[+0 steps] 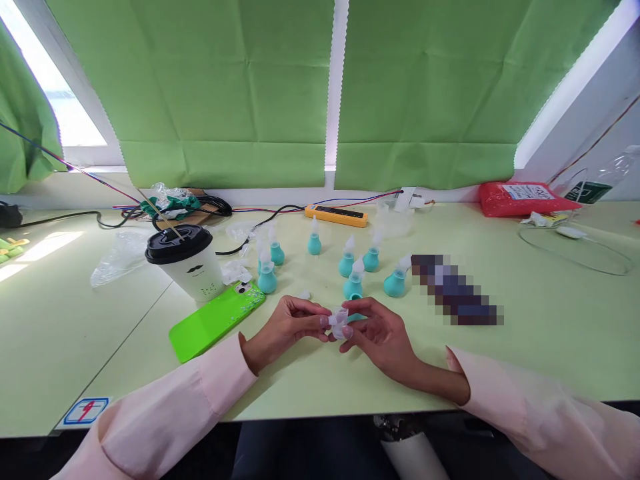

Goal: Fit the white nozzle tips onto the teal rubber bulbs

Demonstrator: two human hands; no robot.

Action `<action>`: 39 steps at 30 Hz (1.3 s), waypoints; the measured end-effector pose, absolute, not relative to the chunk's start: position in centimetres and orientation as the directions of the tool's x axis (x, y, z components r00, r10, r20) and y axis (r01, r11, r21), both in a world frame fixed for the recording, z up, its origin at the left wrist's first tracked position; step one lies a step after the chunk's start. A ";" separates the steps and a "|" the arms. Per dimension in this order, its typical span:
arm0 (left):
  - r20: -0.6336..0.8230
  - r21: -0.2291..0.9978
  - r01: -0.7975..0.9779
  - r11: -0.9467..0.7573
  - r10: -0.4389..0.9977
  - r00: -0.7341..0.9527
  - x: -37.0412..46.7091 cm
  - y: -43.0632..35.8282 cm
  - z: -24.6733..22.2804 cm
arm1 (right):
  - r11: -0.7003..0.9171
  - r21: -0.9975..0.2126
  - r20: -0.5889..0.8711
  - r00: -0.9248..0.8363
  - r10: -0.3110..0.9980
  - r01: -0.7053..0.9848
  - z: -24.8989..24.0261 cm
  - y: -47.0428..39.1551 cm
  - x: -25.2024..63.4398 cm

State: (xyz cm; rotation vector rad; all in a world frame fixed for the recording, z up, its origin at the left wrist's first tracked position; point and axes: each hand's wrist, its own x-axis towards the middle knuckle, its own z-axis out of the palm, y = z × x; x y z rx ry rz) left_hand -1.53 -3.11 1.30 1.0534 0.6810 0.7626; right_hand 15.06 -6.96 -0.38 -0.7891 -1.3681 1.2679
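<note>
In the head view, my left hand [293,327] pinches a small translucent plastic piece [339,320] over the near middle of the table. My right hand [387,337] grips the same piece from the other side with thumb and fingers, so part of it is covered. Just behind my right fingers is a teal bulb [356,298] with an open neck, mostly hidden. Beyond my hands stand several small teal squeeze bulbs with pale pointed tips, like nasal aspirators, among them one at the left [267,279] and one at the right [395,284].
A bright green phone case [215,325] and a lidded paper cup [197,270] with a stick stand left of my hands. A yellow power strip [336,215] lies at the back. A red package [520,199] is at the far right, and a pixelated patch covers something at right.
</note>
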 end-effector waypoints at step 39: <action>0.649 0.530 0.252 -0.809 0.579 0.494 -0.8 -5.7 0.0 | 0.484 -0.872 0.490 -0.115 0.864 -0.079 -0.9 -6.6 15.3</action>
